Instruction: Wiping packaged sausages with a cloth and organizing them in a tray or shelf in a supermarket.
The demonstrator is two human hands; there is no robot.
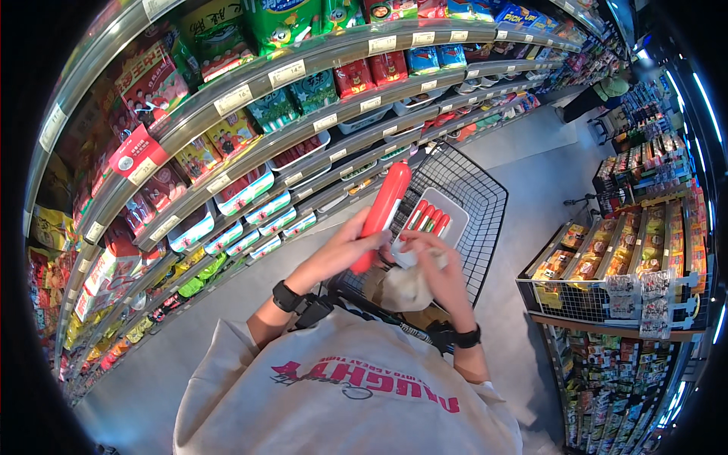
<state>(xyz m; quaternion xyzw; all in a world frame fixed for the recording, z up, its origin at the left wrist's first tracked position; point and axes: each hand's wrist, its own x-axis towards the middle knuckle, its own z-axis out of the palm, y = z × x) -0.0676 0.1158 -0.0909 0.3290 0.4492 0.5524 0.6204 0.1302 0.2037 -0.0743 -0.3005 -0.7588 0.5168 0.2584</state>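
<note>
A long, thick red-wrapped sausage (385, 208) is gripped near its lower end by my left hand (356, 246) and tilts up and away from me. My right hand (444, 277) is just to the right of it, fingers curled around a crumpled off-white cloth (406, 287) that hangs below them. Beneath and beyond both hands, a white plastic tray (453, 203) holds several smaller red sausages (427, 218) lying side by side. The tray sits in a black wire shopping cart (489, 220). Part of the tray is hidden behind my right hand.
Curved store shelves (334, 45) with bagged snacks and small white bins run along my left. On the right stands a wire display rack (622, 292) of packaged goods. Grey floor (523, 159) lies between them. Another person (607, 91) is far down the aisle.
</note>
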